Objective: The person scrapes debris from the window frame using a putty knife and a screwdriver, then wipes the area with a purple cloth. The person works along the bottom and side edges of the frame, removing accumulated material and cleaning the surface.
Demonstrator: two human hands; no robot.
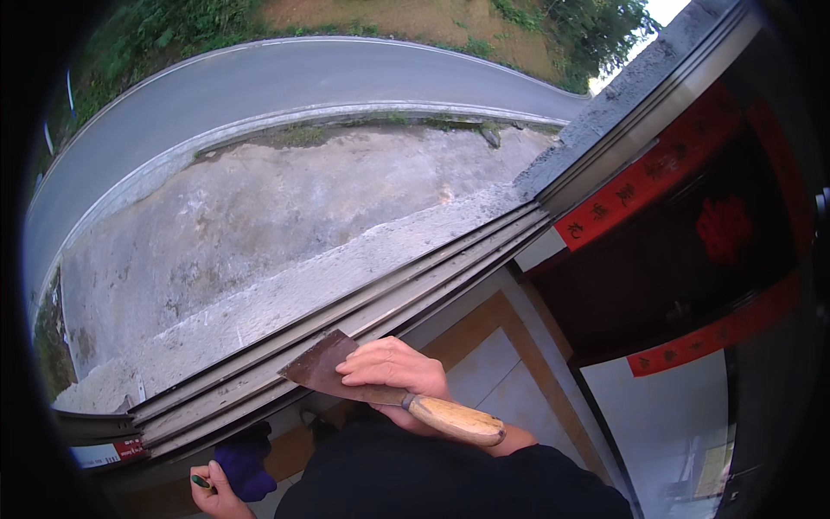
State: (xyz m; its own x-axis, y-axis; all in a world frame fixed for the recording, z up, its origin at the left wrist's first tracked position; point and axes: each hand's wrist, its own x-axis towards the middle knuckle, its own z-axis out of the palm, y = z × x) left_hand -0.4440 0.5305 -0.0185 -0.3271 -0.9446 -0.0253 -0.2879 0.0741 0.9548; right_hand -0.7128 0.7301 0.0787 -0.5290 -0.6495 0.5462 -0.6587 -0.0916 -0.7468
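A putty knife (327, 370) with a broad, rust-brown blade and a wooden handle is in my right hand (395, 373). My fingers lie over the blade near its neck, and the handle points down to the right. The blade's edge is over the metal window track (272, 363); whether it touches cannot be told. My left hand (217, 496), at the lower left, is closed on a small tool handle with a green end (201, 481). Beside that hand is a dark purple cloth (243, 464), which may also be held; its hold is hidden.
Beyond the track lie a rough concrete ledge (259, 305), a concrete yard (272, 207) far below and a curved road (324, 71). A window jamb (648, 110) rises at the right. Behind it is a dark door (661, 259) with red paper strips bearing writing. Debris dots the track.
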